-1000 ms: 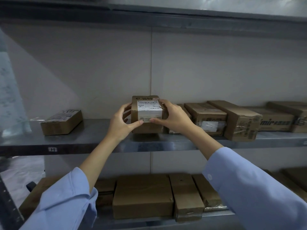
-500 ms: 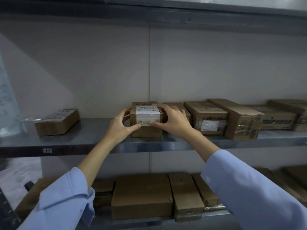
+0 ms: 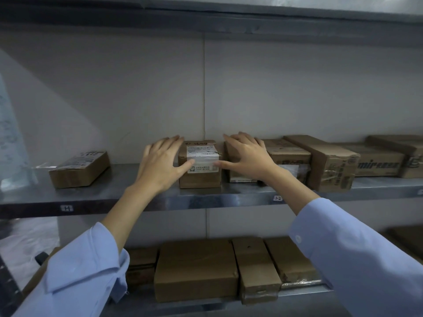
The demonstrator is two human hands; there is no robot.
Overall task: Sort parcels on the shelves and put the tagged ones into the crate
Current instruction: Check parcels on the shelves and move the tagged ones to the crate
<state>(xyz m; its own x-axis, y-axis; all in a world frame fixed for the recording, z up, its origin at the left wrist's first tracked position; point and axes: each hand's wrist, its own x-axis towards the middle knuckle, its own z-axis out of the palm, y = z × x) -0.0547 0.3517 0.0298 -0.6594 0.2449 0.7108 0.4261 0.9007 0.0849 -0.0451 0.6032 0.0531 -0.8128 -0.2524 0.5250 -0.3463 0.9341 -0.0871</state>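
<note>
Nearest: left sleeve and right sleeve, light blue, cuffs pushed back off the forearms.

Lower shelf, between the arms: large flat carton, narrow carton touching its right side, more brown boxes on either side. No labels readable there.

Middle shelf: metal front edge, small stickers on the lip, one reads "H".

Left hand: fingers straight and spread, lying along the left side of the small labelled box, thumb tip on the white label on the box front. Nothing gripped.

Right hand: same pose mirrored, fingers extended, thumb tip on the label's right end. Its fingers lie over the neighbouring box, not curled round anything.

Small labelled box sits flat on the middle shelf, near the front edge, between the two hands. Label wraps from top onto front; text too small to read.

Left, well apart: flat parcel with a label on top, angled.

Right: row of cartons side by side, incl. a long box and one printed "mir".

Behind: plain grey wall with a vertical seam; upper shelf overhead.
</note>
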